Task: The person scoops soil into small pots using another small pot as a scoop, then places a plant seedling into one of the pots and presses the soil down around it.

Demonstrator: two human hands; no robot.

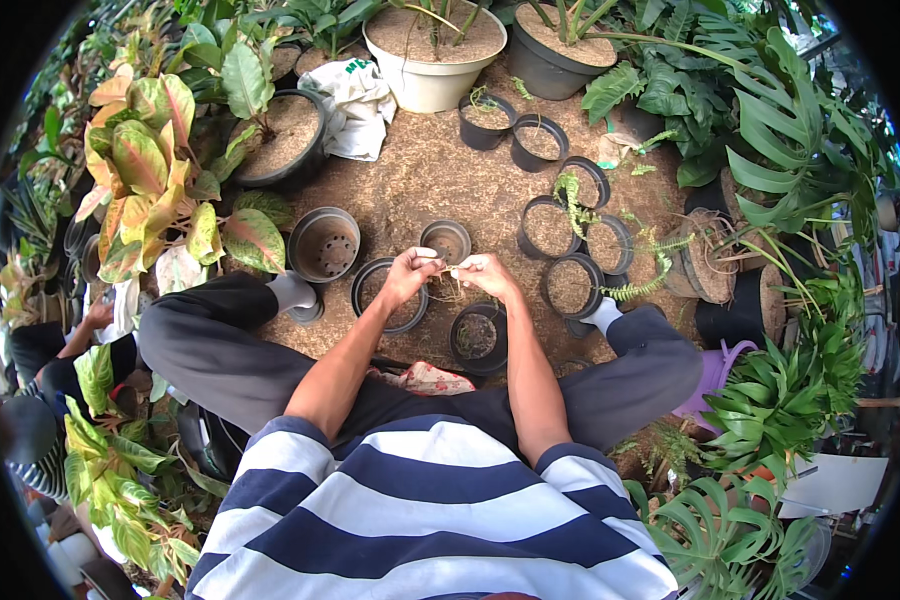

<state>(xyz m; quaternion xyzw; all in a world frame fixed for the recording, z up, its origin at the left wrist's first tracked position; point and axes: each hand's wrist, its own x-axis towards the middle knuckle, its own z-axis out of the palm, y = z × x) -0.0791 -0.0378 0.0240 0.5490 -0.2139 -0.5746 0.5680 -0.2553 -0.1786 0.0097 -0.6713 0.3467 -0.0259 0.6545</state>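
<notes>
My left hand (414,271) and my right hand (486,274) meet at their fingertips in front of me, both pinching a small tangle of thin, pale roots or stems (450,276). Just beyond them stands a small empty pot (445,238). Under my left hand is a black plastic pot (358,289) with soil-like filling. Nearer to me, below my right hand, a black pot (482,364) holds thin green strands. To the left of my left hand lies an empty plastic pot (292,251) with drainage holes showing in its bottom.
Several small black pots with potting mix (598,281) stand at the right, some with fern fronds (649,283). Large potted plants border the ground, including a white pot (435,86). A crumpled white sack (356,112) lies ahead. A purple container (701,401) is by my right knee. Another person sits far left.
</notes>
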